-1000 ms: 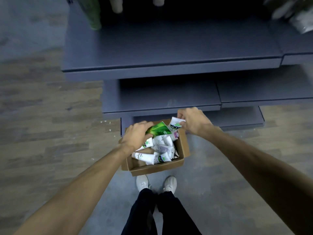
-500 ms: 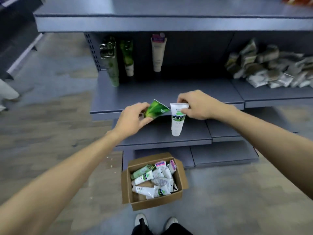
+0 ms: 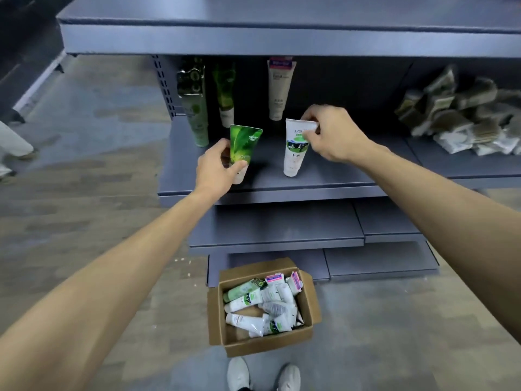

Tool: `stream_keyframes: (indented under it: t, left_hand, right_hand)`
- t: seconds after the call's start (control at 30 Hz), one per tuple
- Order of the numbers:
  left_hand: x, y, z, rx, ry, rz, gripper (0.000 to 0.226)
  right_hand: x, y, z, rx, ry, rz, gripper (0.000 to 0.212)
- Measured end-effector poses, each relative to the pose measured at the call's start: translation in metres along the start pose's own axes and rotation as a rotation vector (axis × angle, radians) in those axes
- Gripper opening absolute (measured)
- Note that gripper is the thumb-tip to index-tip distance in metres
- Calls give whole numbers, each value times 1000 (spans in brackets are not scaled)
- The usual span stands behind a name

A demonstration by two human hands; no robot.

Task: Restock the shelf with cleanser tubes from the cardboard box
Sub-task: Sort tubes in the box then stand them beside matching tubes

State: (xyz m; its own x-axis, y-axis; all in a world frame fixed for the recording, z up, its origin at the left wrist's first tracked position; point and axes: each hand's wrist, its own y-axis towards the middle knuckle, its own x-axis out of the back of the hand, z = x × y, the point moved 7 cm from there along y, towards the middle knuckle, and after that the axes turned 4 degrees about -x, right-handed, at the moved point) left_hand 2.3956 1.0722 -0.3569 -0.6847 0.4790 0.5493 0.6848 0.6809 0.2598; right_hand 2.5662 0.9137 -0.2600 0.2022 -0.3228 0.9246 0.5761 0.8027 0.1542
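My left hand (image 3: 217, 169) grips a green cleanser tube (image 3: 242, 145), held cap down over the front of the grey shelf (image 3: 324, 176). My right hand (image 3: 329, 134) pinches the top edge of a white tube with a green label (image 3: 294, 153), also cap down, its cap at the shelf surface. Three tubes stand at the back of the shelf: two green ones (image 3: 196, 108) and a beige one (image 3: 279, 86). The open cardboard box (image 3: 308, 300) sits on the floor below, with several tubes lying loose inside.
A pile of packets (image 3: 462, 114) fills the right part of the same shelf. An upper shelf (image 3: 282, 38) overhangs it, and lower shelves (image 3: 276, 232) jut out beneath. My white shoes (image 3: 262, 376) stand just behind the box. Someone's leg (image 3: 14, 142) is at the far left.
Both hands lifted a tube each out of the box and carried them up to the middle shelf. The tubes now hang upright, cap down, over the shelf surface.
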Motion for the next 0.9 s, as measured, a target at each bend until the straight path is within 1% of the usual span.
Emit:
stream_keyframes:
  t: [0.1,0.23,0.37,0.43,0.57,0.7,0.77,0.9]
  left_hand:
    - [-1,8,11,19,-18,-5,25]
    - [-3,14,21,31,-69,8,25]
    - [-3,16,28,37,-156,-28,25]
    - [-5,14,31,26,-201,-47,24]
    - [-9,19,34,7,-205,-76,25]
    - [-13,27,34,23,-171,-102,26]
    - [-15,31,35,22,-155,-118,26]
    - [-19,36,38,14,-122,-157,25]
  right_hand:
    - [-14,13,-1,-39,-6,43,27]
    - [-17,22,1,-63,-12,61,29]
    - [-15,22,-9,-142,35,78,28]
    - [-17,16,-18,-203,104,72,31]
    - [-35,3,-35,-320,355,29,48]
    - [-61,-4,-45,-363,420,14,54]
    - [-73,-6,-50,-385,458,8,53]
    - [-89,-8,-60,-394,504,-44,42]
